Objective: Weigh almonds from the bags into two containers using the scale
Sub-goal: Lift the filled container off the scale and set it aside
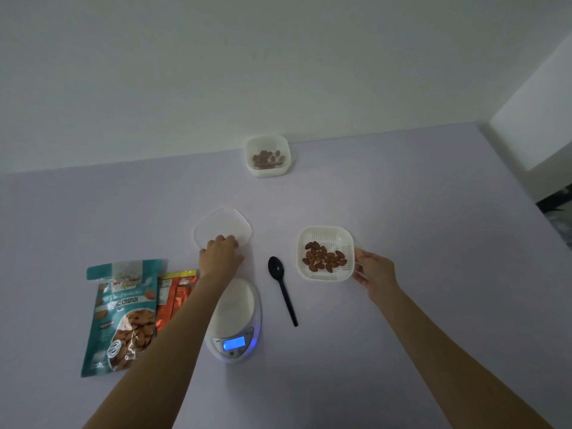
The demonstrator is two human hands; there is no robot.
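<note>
Head view, the only one supplied. The left hand (pixel 221 252) reaches across the scale (pixel 234 320) with its fingers curled down onto the near edge of a clear lid (pixel 223 226) lying flat on the table (pixel 402 351); whether the lid is pinched or merely touched cannot be told. The right hand (pixel 373 270) holds the right rim of the near container (pixel 325 252), thumb and fingers closed on its edge, with a loose layer of almonds (pixel 325 257) inside. A second container (pixel 268 155), also holding almonds, sits well apart at the far edge against the wall. The scale platform is bare, its display lit but unreadable. Judgement: both portions appear weighed, and the step in hand is lidding the near container. Done well, this means lifting the lid level, keeping the container steadied, and seating the corners squarely. The black spoon (pixel 282 289) lies between scale and container, in the lid's likely path; carry the lid over it. The teal almond bag (pixel 122 317) and orange bag (pixel 176 297) lie left, clear of the work. Open table remains to the right and near side.
</note>
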